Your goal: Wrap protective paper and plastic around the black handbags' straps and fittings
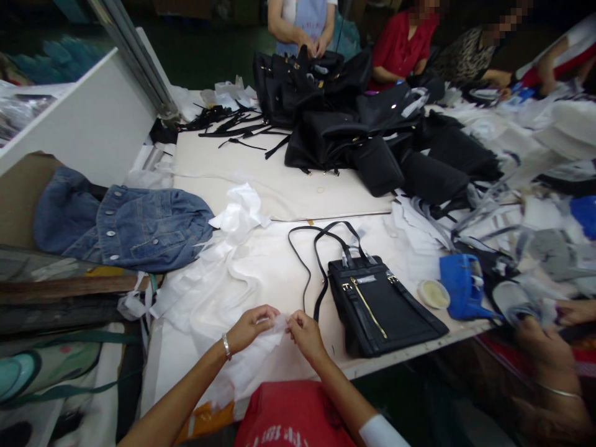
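The thin white sheet (280, 323) is between our two hands, above the near side of the table (274, 254). Our left hand (254, 329) has its thumb and fingertips drawn together on one side of it, and our right hand (305, 334), fingers curled, pinches the other; we cannot tell whether its lower part touches the loose white sheets (218, 282) below. To handle it well, we should pinch lightly, since it looks flimsy and likely to tear, and draw it evenly so that it does not bunch or drag others along. Just to the right lies a black bag (386, 307), flat, its straps looped behind; we had best work clear of those. Farther back, more black bags (326, 139) are heaped.
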`<state>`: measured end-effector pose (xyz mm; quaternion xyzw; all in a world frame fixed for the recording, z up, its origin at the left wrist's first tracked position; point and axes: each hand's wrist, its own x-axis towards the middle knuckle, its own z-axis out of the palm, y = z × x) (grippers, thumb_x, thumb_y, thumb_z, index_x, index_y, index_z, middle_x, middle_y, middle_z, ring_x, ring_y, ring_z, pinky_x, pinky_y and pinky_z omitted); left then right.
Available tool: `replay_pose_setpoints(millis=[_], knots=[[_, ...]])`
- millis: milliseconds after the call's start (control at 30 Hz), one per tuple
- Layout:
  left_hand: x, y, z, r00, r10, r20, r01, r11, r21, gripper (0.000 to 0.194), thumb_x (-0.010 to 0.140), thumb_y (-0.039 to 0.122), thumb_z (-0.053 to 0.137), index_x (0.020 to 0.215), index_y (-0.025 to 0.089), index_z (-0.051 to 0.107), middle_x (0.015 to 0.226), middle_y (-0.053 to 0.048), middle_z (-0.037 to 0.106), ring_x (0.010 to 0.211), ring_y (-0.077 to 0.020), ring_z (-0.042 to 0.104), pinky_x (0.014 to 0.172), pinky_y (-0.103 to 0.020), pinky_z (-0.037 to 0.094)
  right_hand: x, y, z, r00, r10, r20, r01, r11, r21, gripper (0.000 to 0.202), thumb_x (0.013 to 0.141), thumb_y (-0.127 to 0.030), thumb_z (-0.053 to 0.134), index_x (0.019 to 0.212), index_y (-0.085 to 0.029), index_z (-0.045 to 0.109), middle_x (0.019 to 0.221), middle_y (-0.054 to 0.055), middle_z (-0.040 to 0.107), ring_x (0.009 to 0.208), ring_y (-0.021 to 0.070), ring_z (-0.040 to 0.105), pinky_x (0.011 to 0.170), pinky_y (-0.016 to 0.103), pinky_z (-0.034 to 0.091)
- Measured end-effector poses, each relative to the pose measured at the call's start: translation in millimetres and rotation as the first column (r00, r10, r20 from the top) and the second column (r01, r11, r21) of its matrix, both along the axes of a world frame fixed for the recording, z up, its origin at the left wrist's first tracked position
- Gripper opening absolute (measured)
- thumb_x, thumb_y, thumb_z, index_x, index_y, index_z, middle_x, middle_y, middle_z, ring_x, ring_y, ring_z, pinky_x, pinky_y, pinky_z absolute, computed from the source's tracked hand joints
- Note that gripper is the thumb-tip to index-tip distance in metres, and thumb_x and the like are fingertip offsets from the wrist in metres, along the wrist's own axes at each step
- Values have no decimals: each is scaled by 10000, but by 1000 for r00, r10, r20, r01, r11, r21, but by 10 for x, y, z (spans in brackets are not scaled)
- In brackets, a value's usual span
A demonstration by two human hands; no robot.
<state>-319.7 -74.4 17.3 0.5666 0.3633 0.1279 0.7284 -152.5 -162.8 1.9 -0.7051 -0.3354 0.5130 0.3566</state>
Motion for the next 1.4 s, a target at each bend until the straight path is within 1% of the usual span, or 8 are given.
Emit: replay_pose_setpoints(millis=[233,533,800,1000,1100,1200,1267,1400], knots=[[126,-243,20,987,147,70,-142,988,-67,173,777,347,600,766,174,601,1138,-89,606,1056,-226,534,923,-334,378,-73,19,30,985,-76,158,74,997,23,336,832,-435,491,591,-206,449,465,-66,451,451,103,458,472,199,324],[166,-292,48,951,298,78,-282,944,-170,163,768,321,612,766,163,572,854,-29,644,817,-164,558,796,-293,409,-60,39,39,993,-33,115,31,999,19,311,844,-414,460,613,-205,463,496,-48,553,437,99,470,475,198,333],[296,-447,105,952,303,-53,-305,950,-63,193,786,350,590,758,164,548,719,16,545,696,-123,478,675,-241,379,13,98,89,982,-41,184,28,997,73,416,806,-527,501,548,-209,425,473,-54,454,477,101,414,487,210,304],[326,-403,39,924,336,-182,-333,942,44,178,813,343,552,766,173,528,689,33,493,655,-110,432,625,-222,358,110,75,128,998,-4,-59,6,999,44,295,842,-435,474,657,-205,486,532,-43,564,469,101,493,502,208,359],[306,-354,21,926,323,-194,-325,945,22,171,813,340,558,788,172,533,696,36,495,664,-107,437,635,-220,361,144,36,103,981,28,-191,-22,999,35,120,817,-310,480,777,-204,521,629,-37,610,482,100,513,481,204,367],[281,-320,45,938,296,-184,-307,951,-38,182,811,351,565,801,170,540,690,35,516,658,-109,456,636,-225,366,159,32,115,980,28,-198,-23,999,23,122,804,-286,480,752,-197,545,607,-37,590,489,101,510,487,205,376],[267,-302,88,945,286,-158,-302,950,-81,198,811,367,562,804,170,547,749,11,575,707,-129,505,671,-244,392,162,52,150,985,14,-170,-11,1000,22,183,816,-323,484,704,-192,547,580,-35,571,487,102,504,493,206,381],[261,-287,187,944,315,-100,-325,939,-111,192,801,358,576,795,167,560,1145,-85,594,1020,-217,543,876,-321,401,152,95,219,993,7,-119,-6,1000,9,259,821,-401,507,663,-197,531,565,-33,571,463,101,496,483,206,377]])
